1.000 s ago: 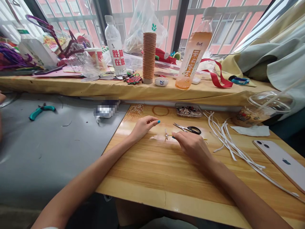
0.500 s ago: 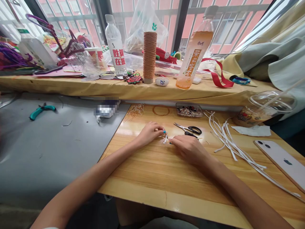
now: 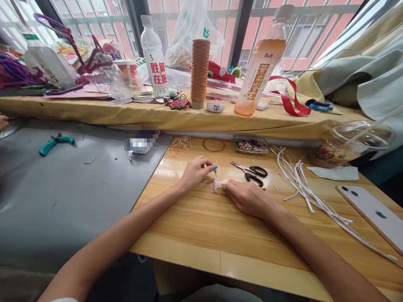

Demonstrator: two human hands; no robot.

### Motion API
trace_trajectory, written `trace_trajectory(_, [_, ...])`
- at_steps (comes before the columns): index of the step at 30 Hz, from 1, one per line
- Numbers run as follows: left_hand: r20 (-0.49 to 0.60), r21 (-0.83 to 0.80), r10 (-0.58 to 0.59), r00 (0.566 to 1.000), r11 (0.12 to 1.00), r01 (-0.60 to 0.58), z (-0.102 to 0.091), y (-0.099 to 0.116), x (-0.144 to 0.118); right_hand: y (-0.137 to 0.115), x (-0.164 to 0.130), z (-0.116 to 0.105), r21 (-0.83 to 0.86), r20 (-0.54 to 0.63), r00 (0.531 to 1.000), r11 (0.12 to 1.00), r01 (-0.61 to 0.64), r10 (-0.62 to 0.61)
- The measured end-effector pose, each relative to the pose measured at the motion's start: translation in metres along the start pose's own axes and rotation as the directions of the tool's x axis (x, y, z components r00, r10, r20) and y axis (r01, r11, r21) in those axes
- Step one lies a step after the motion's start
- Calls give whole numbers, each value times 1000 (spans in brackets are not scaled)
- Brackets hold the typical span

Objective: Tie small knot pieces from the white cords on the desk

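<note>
Higher in the frame than half a second ago, the left hand [image 3: 197, 170] has drawn away from the right hand [image 3: 245, 195], and the white strip [image 3: 215, 181] now runs straight and upright between them, at the centre of the frame above the table [image 3: 189, 226]. The left grip is closed on the strip's top end; the right grip is closed round a thin yellow rod [image 3: 263, 189], its tip at the strip's lower end. Strip and rod are together, so the work appears under way; whether they are looped is too small to tell, as is how much remains. Loose white cords [image 3: 302, 180] lie at right.

Right of upper centre, a clear box [image 3: 236, 144] holds mixed dark and pale bits [image 3: 250, 145]. Above, a bottle [image 3: 261, 71] holds orange drink, filled to its shoulder. At the right edge, the lidded cup [image 3: 330, 151] has a straw; its contents are unclear.
</note>
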State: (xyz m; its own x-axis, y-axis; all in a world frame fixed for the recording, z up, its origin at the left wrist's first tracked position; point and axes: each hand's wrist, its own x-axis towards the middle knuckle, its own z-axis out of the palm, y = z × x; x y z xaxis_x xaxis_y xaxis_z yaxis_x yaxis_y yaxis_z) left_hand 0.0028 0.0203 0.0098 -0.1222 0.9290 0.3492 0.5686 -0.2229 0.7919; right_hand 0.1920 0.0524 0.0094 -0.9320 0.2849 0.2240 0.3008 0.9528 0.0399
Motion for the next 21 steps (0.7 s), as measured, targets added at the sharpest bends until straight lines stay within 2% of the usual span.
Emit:
trace_trajectory(6, [-23, 0, 3, 1000, 1000, -3, -1, 0, 0, 1, 0, -3, -99, -7, 1000, 995, 11, -11])
trace_trajectory(12, [-28, -11, -20, 999, 1000, 20, -2, 0, 0, 2, 1, -1, -136, -62, 996, 989, 57, -66])
trace_trajectory(21, [-45, -39, 9, 999, 999, -10, -1, -3, 0, 2, 1, -1, -166, -67, 995, 984, 57, -69])
